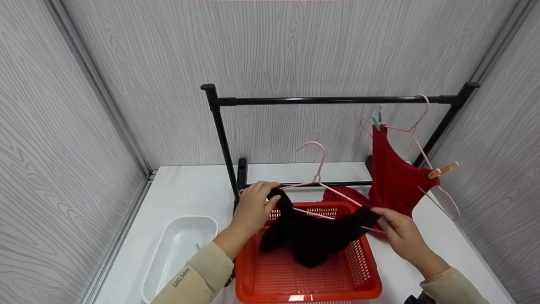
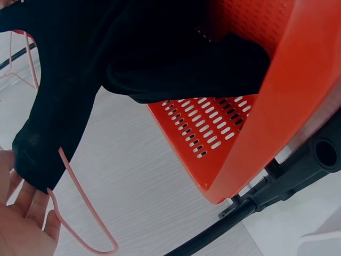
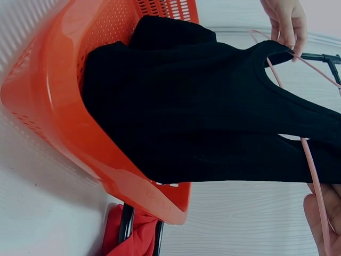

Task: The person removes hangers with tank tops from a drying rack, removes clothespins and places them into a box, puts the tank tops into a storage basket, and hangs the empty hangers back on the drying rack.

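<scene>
A black tank top [image 1: 316,238] hangs between my two hands, its lower part drooping into the red basket [image 1: 242,278]. A pink hanger [image 1: 322,169] runs through the garment, with its hook pointing up. My left hand [image 1: 253,207] pinches one shoulder strap near the hanger's left arm. At the other strap, my right hand [image 1: 400,232] grips the cloth beside the hanger's right end. In the right wrist view the neckline of the tank top [image 3: 213,101] shows, with the hanger [image 3: 314,186] passing under the strap.
A black rack [image 1: 316,100] stands behind the basket. From its right end a red garment [image 1: 390,181] hangs on another pink hanger [image 1: 417,122], with a blue clothespin [image 1: 377,120] and a yellow clothespin [image 1: 443,169]. A white tray [image 1: 168,245] lies at the left.
</scene>
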`<state>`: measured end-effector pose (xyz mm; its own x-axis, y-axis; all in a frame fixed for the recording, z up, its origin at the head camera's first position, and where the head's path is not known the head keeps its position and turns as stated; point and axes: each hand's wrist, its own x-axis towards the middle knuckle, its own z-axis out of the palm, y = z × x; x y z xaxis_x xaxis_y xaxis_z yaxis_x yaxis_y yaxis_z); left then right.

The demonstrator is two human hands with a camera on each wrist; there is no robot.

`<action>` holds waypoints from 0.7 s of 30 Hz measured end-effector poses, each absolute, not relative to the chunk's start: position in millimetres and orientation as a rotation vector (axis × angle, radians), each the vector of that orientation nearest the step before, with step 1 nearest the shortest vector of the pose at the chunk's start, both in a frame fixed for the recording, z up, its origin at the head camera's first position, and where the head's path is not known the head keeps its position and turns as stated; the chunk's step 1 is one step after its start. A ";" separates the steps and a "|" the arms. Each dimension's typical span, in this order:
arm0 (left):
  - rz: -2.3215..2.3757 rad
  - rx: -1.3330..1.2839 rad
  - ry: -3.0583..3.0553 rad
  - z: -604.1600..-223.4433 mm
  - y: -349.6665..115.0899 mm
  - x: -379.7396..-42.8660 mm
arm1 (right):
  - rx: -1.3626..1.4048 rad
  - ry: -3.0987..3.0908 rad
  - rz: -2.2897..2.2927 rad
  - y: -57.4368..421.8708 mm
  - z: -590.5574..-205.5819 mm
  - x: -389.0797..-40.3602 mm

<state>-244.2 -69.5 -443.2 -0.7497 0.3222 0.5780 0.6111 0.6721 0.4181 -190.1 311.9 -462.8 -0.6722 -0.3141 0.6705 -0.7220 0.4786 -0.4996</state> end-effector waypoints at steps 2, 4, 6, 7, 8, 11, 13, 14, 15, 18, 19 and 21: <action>-0.846 -0.715 -2.415 -443.7 -68.1 -245.4 | 0.862 -2.236 1.084 312.3 -461.7 -190.1; -0.846 -0.703 -2.409 -444.3 -67.0 -246.6 | 0.859 -2.241 1.075 312.8 -460.5 -190.1; -0.848 -0.694 -2.401 -444.6 -66.1 -247.8 | 0.862 -2.246 1.071 313.1 -459.0 -189.8; -0.852 -0.690 -2.399 -444.7 -65.8 -248.2 | 0.859 -2.247 1.067 313.5 -459.1 -189.9; -0.857 -0.687 -2.396 -444.8 -65.4 -248.6 | 0.859 -2.248 1.068 313.9 -459.3 -190.1; -0.879 -0.678 -2.395 -445.1 -64.8 -249.9 | 0.852 -2.244 1.071 314.6 -460.1 -190.3; -0.904 -0.671 -2.398 -445.0 -64.6 -250.3 | 0.847 -2.241 1.072 314.9 -460.9 -190.4; -0.918 -0.665 -2.400 -445.0 -64.5 -250.7 | 0.845 -2.239 1.074 314.9 -460.8 -190.2; -0.934 -0.660 -2.401 -444.9 -64.6 -250.9 | 0.843 -2.236 1.073 314.9 -460.8 -190.0; -0.970 -0.642 -2.394 -445.6 -65.2 -251.3 | 0.841 -2.238 1.078 315.3 -460.1 -189.2; -0.977 -0.638 -2.387 -446.0 -65.4 -251.4 | 0.841 -2.241 1.082 315.7 -460.0 -188.9; -0.989 -0.635 -2.368 -447.0 -65.8 -251.8 | 0.834 -2.249 1.087 316.5 -459.7 -188.6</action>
<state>-251.8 -65.8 -447.0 -0.7699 0.2256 0.5970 0.5832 0.6285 0.5146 -188.6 316.5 -459.7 -0.6855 -0.3061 0.6606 -0.7078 0.4927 -0.5062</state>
